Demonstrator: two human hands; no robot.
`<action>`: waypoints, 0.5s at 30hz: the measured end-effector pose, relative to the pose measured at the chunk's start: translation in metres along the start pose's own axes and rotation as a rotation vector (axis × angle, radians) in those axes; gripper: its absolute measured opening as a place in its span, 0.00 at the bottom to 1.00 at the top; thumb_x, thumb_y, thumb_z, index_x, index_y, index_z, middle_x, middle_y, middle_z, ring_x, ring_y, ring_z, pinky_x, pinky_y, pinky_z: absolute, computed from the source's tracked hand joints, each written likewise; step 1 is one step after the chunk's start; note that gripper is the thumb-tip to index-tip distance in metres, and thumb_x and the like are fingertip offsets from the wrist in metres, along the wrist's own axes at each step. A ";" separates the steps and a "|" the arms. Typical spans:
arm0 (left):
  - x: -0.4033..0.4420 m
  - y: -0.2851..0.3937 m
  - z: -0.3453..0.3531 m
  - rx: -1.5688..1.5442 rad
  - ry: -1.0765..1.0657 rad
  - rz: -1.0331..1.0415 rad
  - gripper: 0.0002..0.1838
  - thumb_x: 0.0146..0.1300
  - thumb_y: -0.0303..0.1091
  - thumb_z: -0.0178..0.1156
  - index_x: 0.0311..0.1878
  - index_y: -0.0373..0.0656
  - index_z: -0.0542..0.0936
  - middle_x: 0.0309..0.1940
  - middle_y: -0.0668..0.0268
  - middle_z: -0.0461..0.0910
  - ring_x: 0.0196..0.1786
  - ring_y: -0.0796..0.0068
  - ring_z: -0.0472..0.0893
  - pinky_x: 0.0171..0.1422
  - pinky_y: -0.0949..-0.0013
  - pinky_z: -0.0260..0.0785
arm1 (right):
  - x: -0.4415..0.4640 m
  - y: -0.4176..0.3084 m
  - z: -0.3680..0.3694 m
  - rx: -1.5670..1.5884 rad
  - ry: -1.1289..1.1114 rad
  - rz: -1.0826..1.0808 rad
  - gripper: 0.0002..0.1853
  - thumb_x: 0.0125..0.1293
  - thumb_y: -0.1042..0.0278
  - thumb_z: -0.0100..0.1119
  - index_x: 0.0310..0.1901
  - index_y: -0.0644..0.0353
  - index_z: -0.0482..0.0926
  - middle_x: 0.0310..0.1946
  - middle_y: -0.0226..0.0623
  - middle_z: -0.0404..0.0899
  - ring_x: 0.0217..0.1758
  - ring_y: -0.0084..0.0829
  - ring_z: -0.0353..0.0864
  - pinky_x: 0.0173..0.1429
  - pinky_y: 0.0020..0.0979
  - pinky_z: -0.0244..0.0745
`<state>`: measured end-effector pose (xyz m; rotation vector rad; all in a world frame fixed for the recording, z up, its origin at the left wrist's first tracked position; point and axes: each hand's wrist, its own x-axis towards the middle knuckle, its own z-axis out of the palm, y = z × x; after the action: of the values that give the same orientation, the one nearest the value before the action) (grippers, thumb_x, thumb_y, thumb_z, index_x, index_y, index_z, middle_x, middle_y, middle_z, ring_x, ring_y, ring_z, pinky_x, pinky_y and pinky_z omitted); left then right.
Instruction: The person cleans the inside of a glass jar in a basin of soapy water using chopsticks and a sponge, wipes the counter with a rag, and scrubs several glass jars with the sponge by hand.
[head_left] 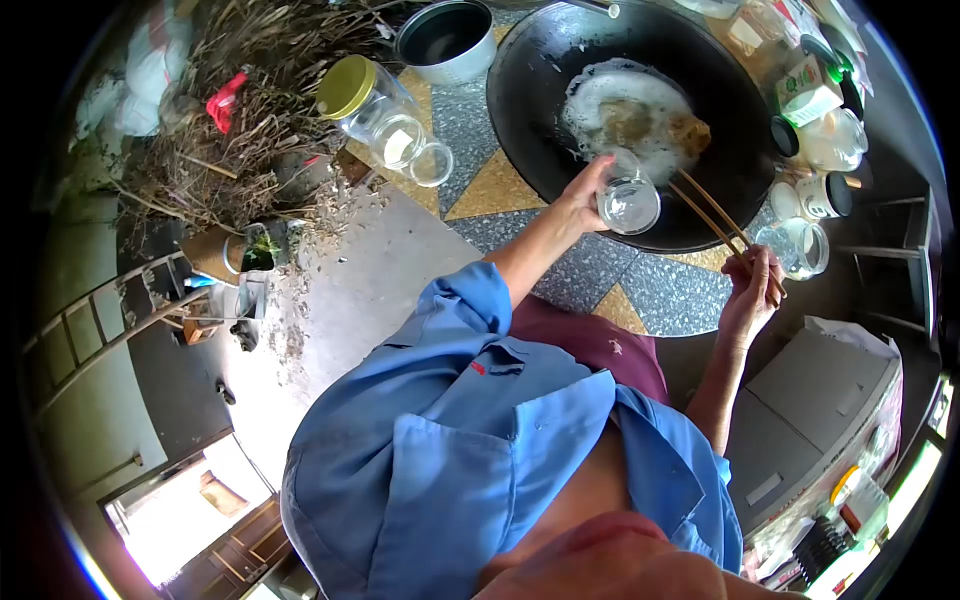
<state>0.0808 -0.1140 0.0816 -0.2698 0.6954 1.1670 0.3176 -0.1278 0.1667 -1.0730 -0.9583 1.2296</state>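
My left hand (580, 202) is wrapped round a clear glass jar (628, 203), held over the near edge of a large black wok (530, 110). In my right hand (752, 295) is a pair of wooden chopsticks (712, 214), their tips pointing down into the wok near its contents. White foamy liquid (640, 85) lies in the wok, with a brownish lump (690, 133) at its right side. Whether the jar holds anything is too unclear to tell.
Left of the wok stand a yellow-lidded jar (372, 100), a small glass (431, 163) and a pot (443, 70). Several jars, one an open glass jar (795, 248), line the right side. Dry twigs (240, 130) are piled far left; grey boxes (820, 390) sit lower right.
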 end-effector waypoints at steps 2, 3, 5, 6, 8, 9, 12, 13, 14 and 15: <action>0.002 0.002 -0.006 0.066 -0.036 -0.024 0.27 0.56 0.49 0.51 0.55 0.44 0.65 0.45 0.53 0.72 0.47 0.57 0.75 0.51 0.45 0.66 | -0.004 -0.003 0.008 0.011 0.045 -0.026 0.09 0.64 0.67 0.48 0.36 0.66 0.72 0.25 0.37 0.72 0.23 0.26 0.75 0.27 0.24 0.73; -0.004 0.005 -0.002 0.124 -0.010 -0.039 0.28 0.55 0.50 0.51 0.55 0.44 0.64 0.45 0.53 0.72 0.47 0.57 0.75 0.50 0.45 0.67 | -0.005 -0.004 0.010 0.006 0.053 -0.029 0.09 0.63 0.67 0.49 0.36 0.66 0.72 0.25 0.37 0.72 0.23 0.27 0.75 0.27 0.25 0.73; -0.017 0.007 0.003 0.314 -0.020 0.012 0.29 0.54 0.50 0.52 0.55 0.43 0.64 0.45 0.54 0.72 0.48 0.58 0.75 0.51 0.47 0.68 | -0.009 -0.007 0.015 0.005 0.039 -0.051 0.09 0.64 0.66 0.48 0.35 0.65 0.72 0.27 0.35 0.72 0.23 0.26 0.75 0.27 0.25 0.73; -0.012 0.011 -0.003 0.298 -0.101 -0.035 0.27 0.53 0.45 0.57 0.54 0.43 0.65 0.45 0.55 0.72 0.46 0.60 0.76 0.50 0.52 0.70 | -0.010 -0.008 0.017 0.002 0.047 -0.053 0.10 0.64 0.66 0.48 0.34 0.64 0.72 0.27 0.35 0.72 0.23 0.26 0.75 0.27 0.25 0.73; -0.003 0.009 -0.011 0.503 -0.139 0.127 0.30 0.50 0.40 0.60 0.55 0.44 0.62 0.45 0.56 0.72 0.46 0.61 0.76 0.49 0.54 0.70 | -0.012 -0.007 0.020 0.000 0.058 -0.057 0.10 0.65 0.65 0.47 0.35 0.64 0.72 0.26 0.35 0.72 0.22 0.25 0.75 0.27 0.24 0.73; -0.004 0.010 -0.010 0.696 -0.165 0.310 0.34 0.47 0.35 0.63 0.57 0.45 0.59 0.45 0.57 0.72 0.45 0.62 0.76 0.48 0.56 0.71 | -0.013 -0.007 0.019 0.001 0.066 -0.064 0.10 0.65 0.65 0.47 0.35 0.64 0.72 0.26 0.35 0.72 0.22 0.25 0.75 0.27 0.24 0.73; -0.015 0.013 -0.013 0.878 -0.252 0.630 0.63 0.35 0.28 0.72 0.65 0.51 0.31 0.55 0.53 0.60 0.57 0.60 0.65 0.58 0.58 0.65 | -0.017 -0.006 0.019 0.006 0.077 -0.068 0.10 0.65 0.65 0.47 0.34 0.64 0.72 0.27 0.34 0.72 0.22 0.25 0.75 0.28 0.24 0.73; -0.017 0.014 -0.013 1.004 -0.262 0.773 0.65 0.35 0.27 0.72 0.65 0.51 0.28 0.57 0.53 0.57 0.59 0.60 0.63 0.60 0.59 0.63 | -0.017 -0.005 0.019 0.007 0.080 -0.076 0.10 0.65 0.65 0.47 0.34 0.64 0.72 0.27 0.34 0.72 0.22 0.25 0.75 0.28 0.24 0.73; -0.020 0.017 -0.013 0.916 -0.355 0.753 0.66 0.34 0.26 0.72 0.65 0.52 0.29 0.60 0.53 0.52 0.62 0.62 0.58 0.64 0.61 0.57 | -0.018 -0.003 0.018 0.023 0.088 -0.080 0.10 0.65 0.65 0.47 0.34 0.64 0.72 0.26 0.34 0.72 0.22 0.25 0.75 0.27 0.24 0.73; -0.022 0.020 -0.013 0.917 -0.370 0.749 0.66 0.34 0.26 0.72 0.65 0.52 0.29 0.60 0.53 0.52 0.62 0.62 0.58 0.64 0.61 0.57 | -0.019 -0.003 0.018 0.037 0.098 -0.084 0.10 0.65 0.65 0.47 0.34 0.64 0.72 0.26 0.34 0.72 0.22 0.24 0.75 0.27 0.24 0.73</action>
<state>0.0530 -0.1299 0.0885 1.0312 0.9538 1.4024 0.2994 -0.1452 0.1744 -1.0436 -0.8936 1.1118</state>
